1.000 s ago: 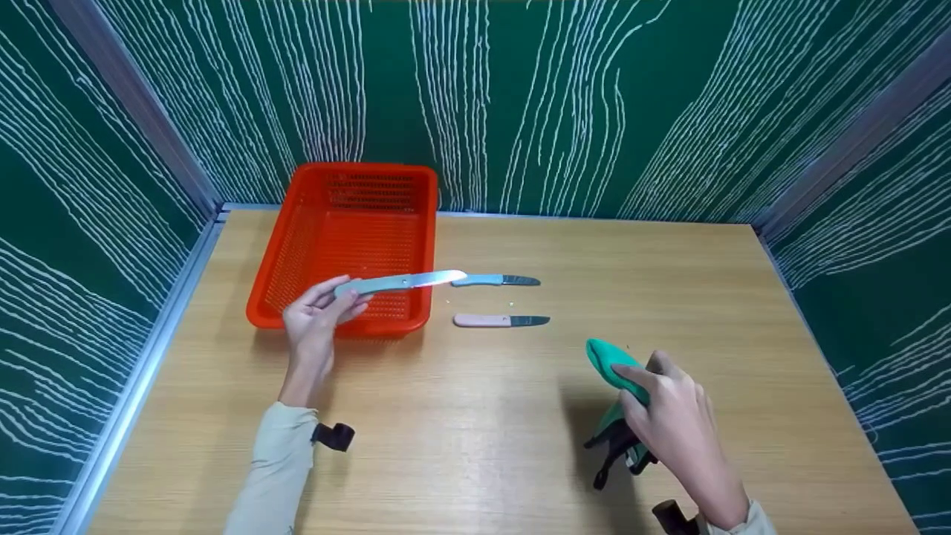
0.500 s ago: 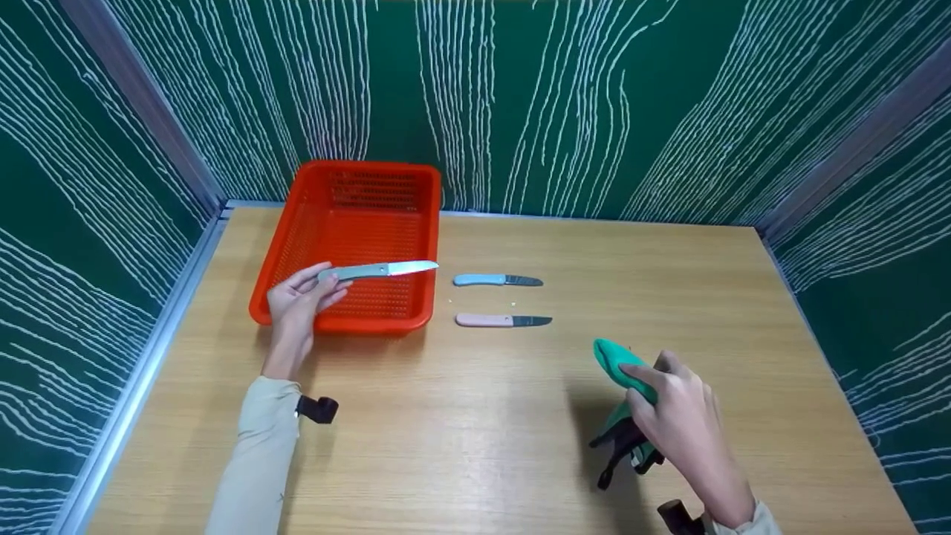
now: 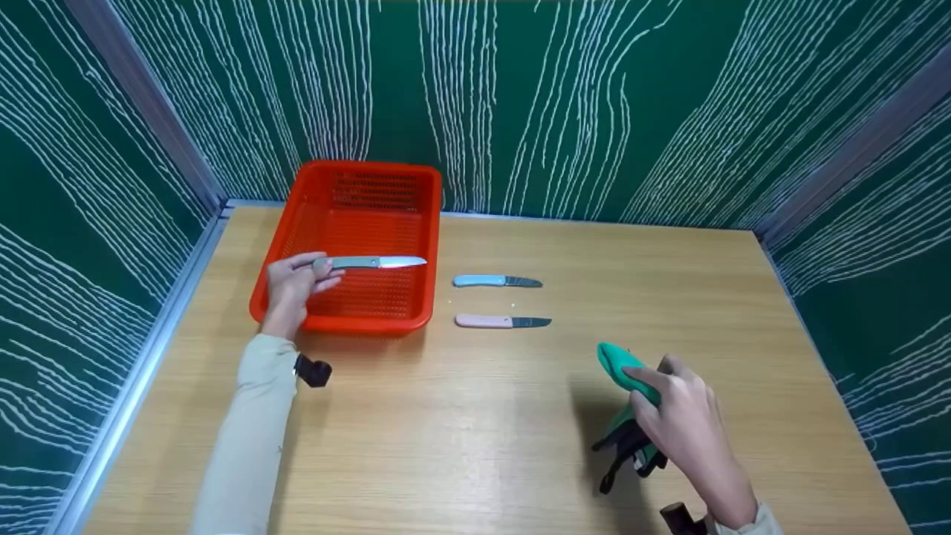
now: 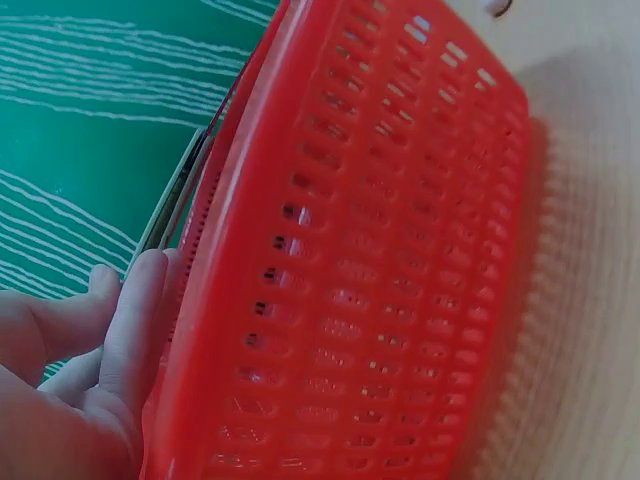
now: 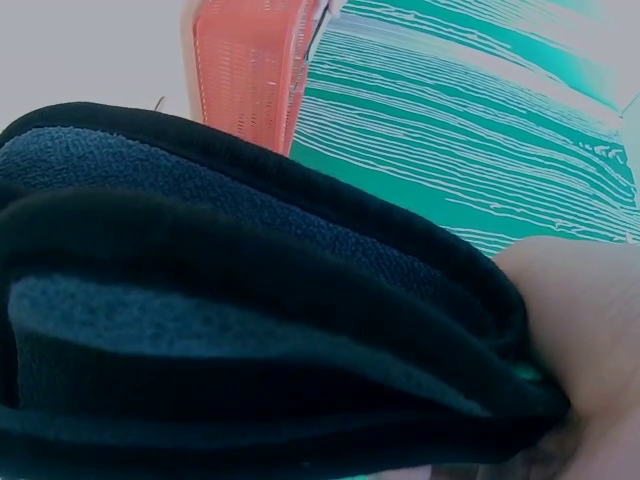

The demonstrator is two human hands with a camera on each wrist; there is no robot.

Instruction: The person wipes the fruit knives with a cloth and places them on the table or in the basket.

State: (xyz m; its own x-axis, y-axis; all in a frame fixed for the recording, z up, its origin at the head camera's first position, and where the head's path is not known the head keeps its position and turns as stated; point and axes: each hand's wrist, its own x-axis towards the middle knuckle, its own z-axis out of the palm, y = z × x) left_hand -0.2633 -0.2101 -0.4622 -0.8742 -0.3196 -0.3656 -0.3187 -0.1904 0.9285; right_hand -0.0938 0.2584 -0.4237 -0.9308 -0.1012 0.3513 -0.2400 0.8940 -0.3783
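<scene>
My left hand (image 3: 291,286) pinches a small knife (image 3: 377,262) by its grey-green handle, over the red plastic basket (image 3: 435,223). The knife lies nearly level, its blade pointing right. In the left wrist view the fingers (image 4: 135,310) show beside the basket's outer wall (image 4: 340,260). My right hand (image 3: 687,416) grips a folded green cloth (image 3: 620,364) with black edging above the table's right side. Up close in the right wrist view, the cloth (image 5: 220,320) shows layered dark-blue pile and black borders. Most of the right fingers are hidden there.
Two more knives lie on the wooden table (image 3: 483,423) right of the basket: one with a blue handle (image 3: 479,280), and nearer me one with a pink handle (image 3: 483,321). Small white crumbs lie between them. Green panels with white lines (image 3: 520,111) wall in the table.
My left hand has carried the knife left and farther in over the basket, and the blade has turned nearly level. My right hand and the cloth have hardly moved.
</scene>
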